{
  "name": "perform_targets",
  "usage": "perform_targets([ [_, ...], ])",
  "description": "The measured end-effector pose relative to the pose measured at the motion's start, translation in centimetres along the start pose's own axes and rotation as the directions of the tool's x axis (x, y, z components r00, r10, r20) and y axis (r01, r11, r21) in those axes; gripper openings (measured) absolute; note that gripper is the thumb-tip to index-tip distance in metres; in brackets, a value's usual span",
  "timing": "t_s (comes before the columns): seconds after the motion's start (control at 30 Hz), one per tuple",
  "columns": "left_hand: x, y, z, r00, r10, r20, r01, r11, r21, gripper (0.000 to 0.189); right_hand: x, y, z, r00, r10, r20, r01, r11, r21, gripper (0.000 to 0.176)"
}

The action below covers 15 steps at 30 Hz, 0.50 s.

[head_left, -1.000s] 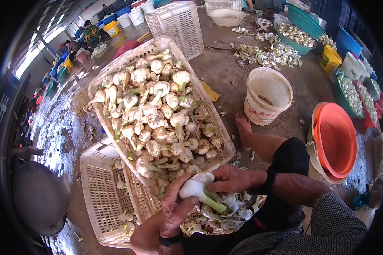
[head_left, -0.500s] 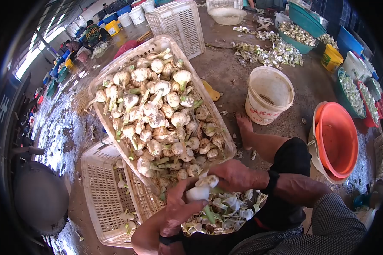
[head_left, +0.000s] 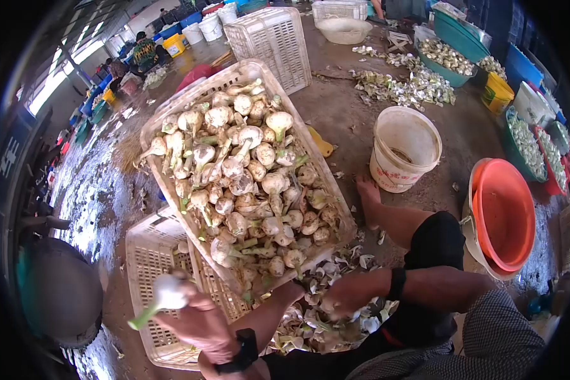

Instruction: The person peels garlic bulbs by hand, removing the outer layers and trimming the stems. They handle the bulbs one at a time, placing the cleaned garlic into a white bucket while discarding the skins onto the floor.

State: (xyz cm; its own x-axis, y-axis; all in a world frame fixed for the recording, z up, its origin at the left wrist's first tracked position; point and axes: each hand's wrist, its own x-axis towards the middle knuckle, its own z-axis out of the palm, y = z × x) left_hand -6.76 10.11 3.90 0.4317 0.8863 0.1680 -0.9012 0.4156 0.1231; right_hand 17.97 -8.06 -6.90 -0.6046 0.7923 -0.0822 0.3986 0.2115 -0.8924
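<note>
My left hand (head_left: 199, 326) is closed on a white garlic bulb (head_left: 169, 292) with a short green stem. It holds the bulb above the lower plastic crate (head_left: 147, 253), where the crate's slatted side shows behind it. My right hand (head_left: 354, 292) hangs over a heap of garlic skins (head_left: 310, 329) between my legs. Its fingers are blurred and partly lost against the skins, so what they hold, if anything, does not show. In front of me a tilted crate (head_left: 345, 237) is full of unpeeled garlic bulbs (head_left: 247, 183) with cut stems.
A white bucket (head_left: 406, 149) stands beyond my bare foot. Stacked orange basins (head_left: 505, 212) sit at the right, and a round dark object (head_left: 63, 291) is at the left. An upturned crate (head_left: 269, 47) stands behind the full one. Garlic skins (head_left: 411, 85) litter the floor; people work far left.
My left hand has carried the garlic bulb left, away from my right hand, to above the lower crate. My right hand has let go of the bulb and dropped toward the skins.
</note>
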Motion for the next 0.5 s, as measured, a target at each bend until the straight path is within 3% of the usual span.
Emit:
perform_targets([
  [0.03,0.2,1.7,1.1,0.988,0.151,-0.032,-0.152,0.986,-0.062,0.073,0.0,-1.0,-1.5,0.980,0.095,-0.172,-0.123,0.979,-0.160,0.020],
  [0.07,0.1,2.1,1.6,0.988,0.154,-0.029,-0.156,0.986,-0.063,0.073,0.3,-1.5,-2.8,0.923,0.154,-0.353,-0.265,0.919,-0.292,0.021],
  [0.1,0.1,2.1,2.6,0.970,0.222,-0.103,-0.223,0.975,0.000,0.070,0.8,-1.2,-3.6,0.924,0.150,-0.352,-0.261,0.919,-0.296,0.021],
  [0.17,0.0,2.2,2.7,0.937,0.304,-0.171,-0.297,0.953,0.065,0.068,2.1,-0.5,-5.2,0.756,0.096,-0.647,-0.340,0.903,-0.262,0.020],
  [0.2,0.0,2.3,2.0,0.987,0.153,0.046,-0.157,0.983,0.099,0.069,2.6,-0.6,-6.0,0.761,0.093,-0.642,-0.337,0.902,-0.269,0.020],
  [0.23,-0.1,2.0,1.8,0.968,-0.019,0.252,-0.023,0.986,0.164,0.070,3.1,-1.2,-6.9,0.679,0.091,-0.729,-0.324,0.928,-0.185,0.019],
  [0.27,-0.2,1.4,1.8,0.962,-0.065,0.265,-0.014,0.958,0.285,0.070,3.7,-1.6,-7.5,0.586,0.097,-0.805,-0.299,0.949,-0.103,0.018],
  [0.3,-0.3,0.9,1.7,0.962,-0.059,0.267,-0.019,0.959,0.282,0.070,4.4,-1.7,-7.8,0.589,0.094,-0.803,-0.299,0.948,-0.109,0.018],
  [0.37,-0.5,-0.2,1.9,0.975,-0.144,0.170,0.053,0.892,0.449,0.066,5.8,-1.3,-8.4,0.427,-0.043,-0.903,-0.303,0.934,-0.188,0.021],
  [0.4,-1.1,-1.4,2.6,0.995,-0.089,0.047,0.054,0.861,0.505,0.061,6.3,-0.4,-8.7,0.450,0.047,-0.892,-0.318,0.942,-0.110,0.027],
  [0.5,-1.6,-2.4,1.0,0.989,-0.133,-0.059,0.143,0.800,0.582,0.062,8.3,1.2,-9.0,0.441,0.056,-0.896,-0.447,0.879,-0.166,0.030],
])
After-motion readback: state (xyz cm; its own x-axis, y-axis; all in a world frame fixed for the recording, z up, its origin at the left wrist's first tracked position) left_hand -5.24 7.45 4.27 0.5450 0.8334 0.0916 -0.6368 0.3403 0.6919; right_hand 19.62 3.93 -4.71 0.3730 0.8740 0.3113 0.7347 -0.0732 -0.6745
